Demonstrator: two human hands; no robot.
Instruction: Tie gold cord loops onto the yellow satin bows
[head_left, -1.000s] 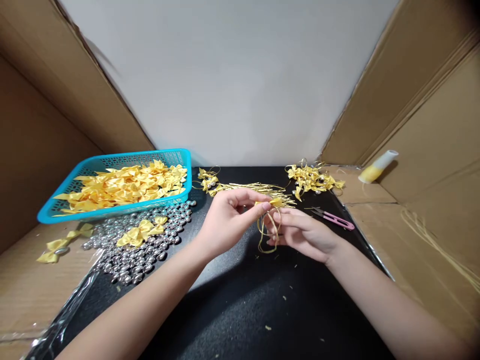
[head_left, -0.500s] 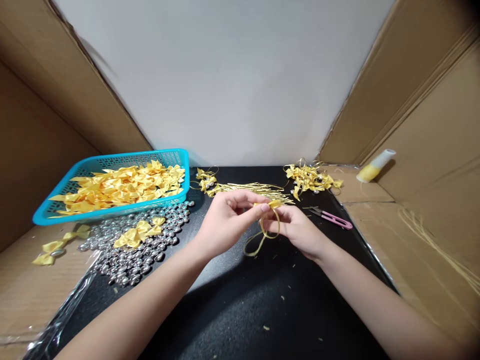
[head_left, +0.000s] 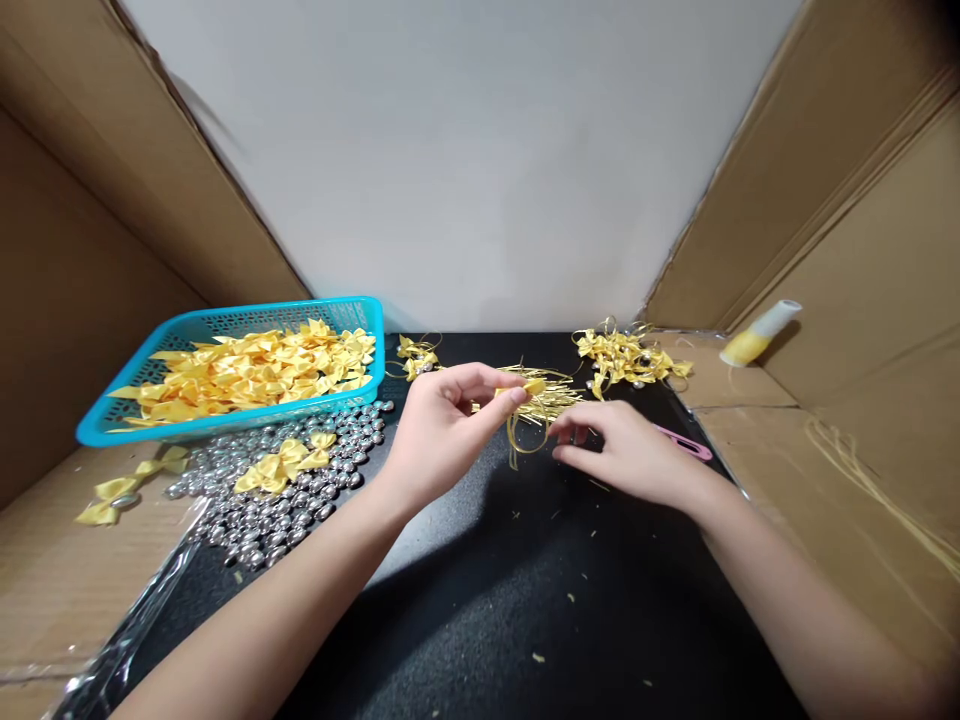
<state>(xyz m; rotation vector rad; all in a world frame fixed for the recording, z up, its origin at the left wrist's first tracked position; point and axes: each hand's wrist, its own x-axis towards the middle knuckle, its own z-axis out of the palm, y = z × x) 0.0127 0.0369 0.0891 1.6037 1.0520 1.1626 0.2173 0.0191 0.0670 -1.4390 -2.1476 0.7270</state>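
Observation:
My left hand [head_left: 457,420] pinches a small yellow ribbon bow [head_left: 534,386] between thumb and fingertips above the black work surface. From the bow hangs a thin gold cord loop [head_left: 529,440]. My right hand [head_left: 619,445] is just to the right, apart from the bow, its fingers loosely curved and spread with nothing visible in them. Behind both hands lies a bundle of cut gold cords [head_left: 551,395]. Pink thread snips [head_left: 686,442] lie beyond my right hand, which covers their blades.
A turquoise basket [head_left: 225,420] full of yellow bows stands at the left. Silver beads [head_left: 300,510] spread before it, with several bows [head_left: 285,465] on top. Corded bows [head_left: 630,358] are heaped at back right. A yellow-and-white cone [head_left: 761,335] leans by the cardboard wall.
My right hand has let go of the bow's cord and moved right, over the snips' blades. My left hand keeps the bow and has shifted slightly left.

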